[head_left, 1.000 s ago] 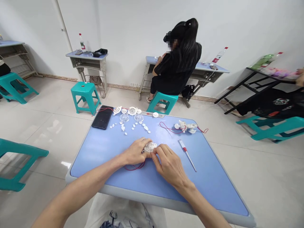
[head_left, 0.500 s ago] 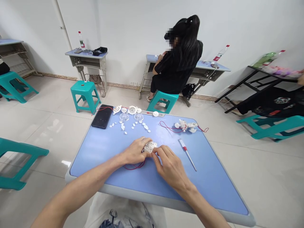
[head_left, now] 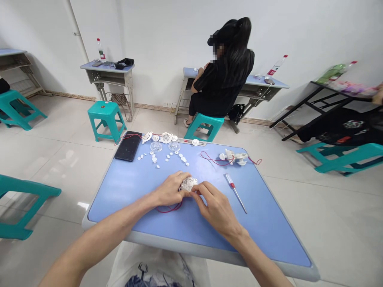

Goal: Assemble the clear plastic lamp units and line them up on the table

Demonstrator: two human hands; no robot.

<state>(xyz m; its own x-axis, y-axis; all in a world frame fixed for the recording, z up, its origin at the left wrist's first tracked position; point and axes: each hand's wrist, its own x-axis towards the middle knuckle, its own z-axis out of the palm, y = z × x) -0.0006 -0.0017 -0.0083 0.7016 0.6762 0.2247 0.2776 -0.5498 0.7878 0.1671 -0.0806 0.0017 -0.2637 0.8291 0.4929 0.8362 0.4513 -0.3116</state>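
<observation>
Now the left hand (head_left: 171, 189) and right hand (head_left: 214, 208) pinch a clear plastic housing (head_left: 189, 183), its red wire (head_left: 169, 209) trailing on the tabletop (head_left: 125, 203).

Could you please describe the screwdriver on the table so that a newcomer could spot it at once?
On the blue-topped table, find the round plastic part held by the person's left hand and right hand. Just right of the right hand, a small screwdriver lies, metal tip toward the near edge. Its red band and thin shape set it apart from the white plastic parts.
</observation>
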